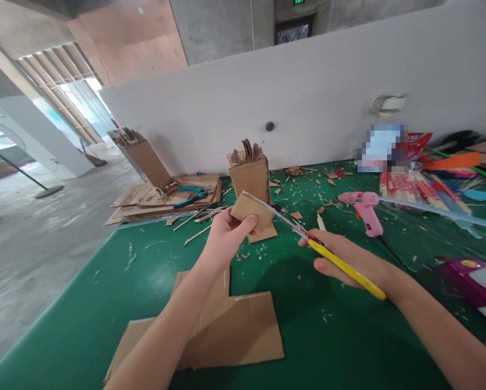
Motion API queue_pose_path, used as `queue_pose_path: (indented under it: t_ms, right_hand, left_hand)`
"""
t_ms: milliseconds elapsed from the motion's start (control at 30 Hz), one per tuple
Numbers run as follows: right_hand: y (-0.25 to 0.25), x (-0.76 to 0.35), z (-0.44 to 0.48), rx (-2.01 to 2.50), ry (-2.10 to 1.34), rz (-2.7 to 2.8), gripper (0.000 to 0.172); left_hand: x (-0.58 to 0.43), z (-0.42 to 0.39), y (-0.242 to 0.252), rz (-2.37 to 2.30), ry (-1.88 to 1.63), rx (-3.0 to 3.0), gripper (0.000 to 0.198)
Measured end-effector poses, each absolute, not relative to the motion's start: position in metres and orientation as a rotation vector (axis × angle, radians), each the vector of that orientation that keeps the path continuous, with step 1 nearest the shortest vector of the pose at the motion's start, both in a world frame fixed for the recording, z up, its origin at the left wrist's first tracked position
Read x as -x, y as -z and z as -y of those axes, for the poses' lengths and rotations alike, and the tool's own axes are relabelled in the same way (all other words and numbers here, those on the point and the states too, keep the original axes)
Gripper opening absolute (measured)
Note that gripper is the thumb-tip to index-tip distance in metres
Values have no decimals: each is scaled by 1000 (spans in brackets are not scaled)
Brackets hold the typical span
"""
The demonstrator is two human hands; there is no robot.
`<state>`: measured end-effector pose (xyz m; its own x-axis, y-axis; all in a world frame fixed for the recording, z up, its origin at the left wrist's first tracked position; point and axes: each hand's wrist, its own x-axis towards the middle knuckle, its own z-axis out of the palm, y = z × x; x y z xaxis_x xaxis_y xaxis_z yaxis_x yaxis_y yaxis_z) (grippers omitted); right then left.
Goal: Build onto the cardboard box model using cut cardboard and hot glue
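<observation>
Two hands work over the green counter (105, 281), above a large cardboard sheet (243, 330). The left hand (227, 235) has a pinching grip on a small cardboard piece (255, 214), held aloft. The right hand (360, 260) is closed round yellow scissors (336, 261), blades at the piece's edge. The thumb is best kept clear of the blades.

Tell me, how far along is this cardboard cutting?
Already done, it seems: cut scraps litter the green table, and a cardboard box holds shaped pieces. In hand: the left hand grips a small cardboard piece while the right hand holds scissors, blades at its edge. Possibly left: the large cardboard sheet lying nearest, only partly cut.
</observation>
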<state>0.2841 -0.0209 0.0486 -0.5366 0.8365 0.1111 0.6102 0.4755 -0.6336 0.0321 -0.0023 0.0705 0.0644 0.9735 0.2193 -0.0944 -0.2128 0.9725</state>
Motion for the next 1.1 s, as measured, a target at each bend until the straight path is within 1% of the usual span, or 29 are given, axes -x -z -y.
queue_pose_path:
  t_ms: [267,467,700,967,1100]
  right_hand:
    - [-57,-284,26,1271,-806,2337,35]
    - [-49,-282,20,1280,-831,2323,30]
    - [-38,-281,16,1314,-719,2308,33]
    - [-43,-279,23,1367,-533,2351,31]
    - [-43,-274,24,1373,-525,2329,30]
  left_hand:
    - [-34,5,-75,-975,-1301,-1320,20]
    - [-32,10,-83,-1087,-1263,-1452,19]
    - [-30,10,-86,-1069,-1226,-1509,18]
    - [-29,10,-83,-1067,-1192,-1492,20]
    - [-28,11,-88,-1095,-1191,-1504,20]
